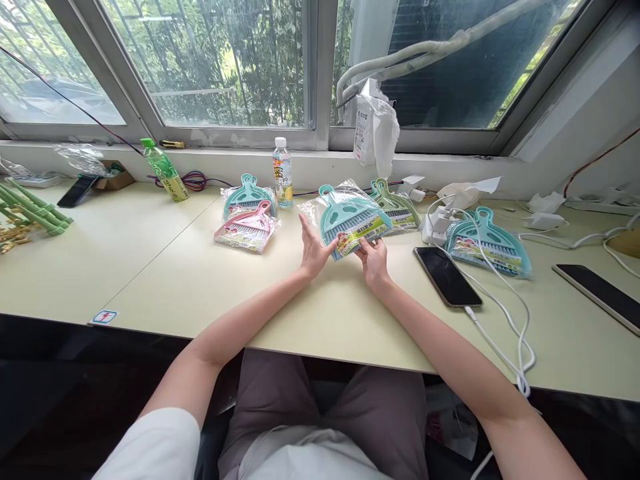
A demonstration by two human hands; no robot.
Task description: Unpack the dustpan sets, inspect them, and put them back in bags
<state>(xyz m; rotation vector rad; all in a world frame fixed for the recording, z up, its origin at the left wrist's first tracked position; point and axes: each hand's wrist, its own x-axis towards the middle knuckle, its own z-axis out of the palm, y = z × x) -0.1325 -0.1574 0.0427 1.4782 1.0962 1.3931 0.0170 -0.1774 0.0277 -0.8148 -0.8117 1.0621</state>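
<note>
A teal mini dustpan and brush set [351,217] in a clear plastic bag is tilted up off the desk in front of me. My right hand [374,261] pinches its lower right edge, thumb on the printed label. At the bag's left side is my left hand [314,252], fingers stretched upward and apart, its thumb against the lower left edge. Behind the set lies a green bagged dustpan set [400,207], partly covered. To the left, a pink bagged dustpan set [250,228] overlaps another teal dustpan set [248,194].
A clear drink bottle [283,175] stands by the sill; a green bottle [164,171] leans farther left. On the right are a phone [447,276] on a white cable, a teal bagged set [489,245] under cables, and another phone [600,293]. Bamboo stalks [35,208] lie far left.
</note>
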